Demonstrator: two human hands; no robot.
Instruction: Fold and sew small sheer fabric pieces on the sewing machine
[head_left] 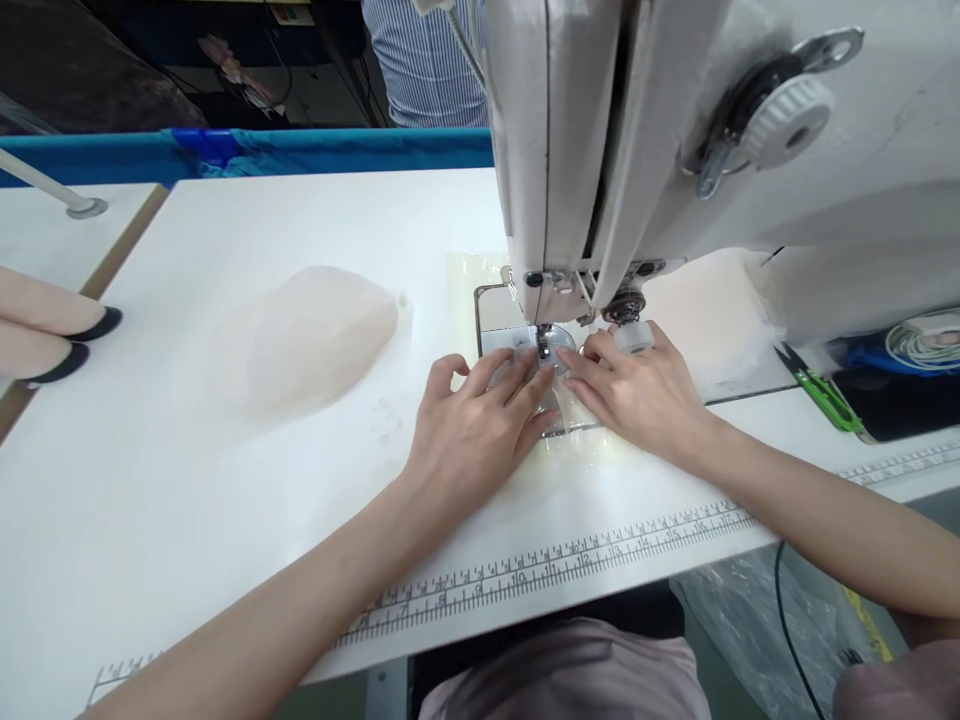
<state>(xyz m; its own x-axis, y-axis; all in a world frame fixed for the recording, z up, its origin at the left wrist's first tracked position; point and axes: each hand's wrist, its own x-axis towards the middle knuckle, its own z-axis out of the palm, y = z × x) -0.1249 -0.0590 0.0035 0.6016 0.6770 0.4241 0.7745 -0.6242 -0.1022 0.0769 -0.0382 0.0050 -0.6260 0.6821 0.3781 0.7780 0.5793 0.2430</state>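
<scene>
My left hand (480, 420) lies palm down with its fingers spread, their tips on the metal plate (499, 310) beside the presser foot (543, 342) of a sewing machine (585, 150). My right hand (637, 385) comes in from the other side, its fingers bunched close together and their tips just right of the foot. A thin, see-through strip (568, 408) shows between the hands at the plate's front. Whether the right fingertips pinch it is hidden. Sheer pale peach fabric (330, 335) is spread on the white table left of my left hand.
More pale fabric (705, 320) lies under the machine arm. Green thread snips (825, 398) rest at the right, near a coiled cord (926, 340). A printed ruler (555, 565) follows the front edge. Two peach shapes with black ends (56, 335) reach in from the left. Someone in a striped shirt (427, 65) is beyond the table.
</scene>
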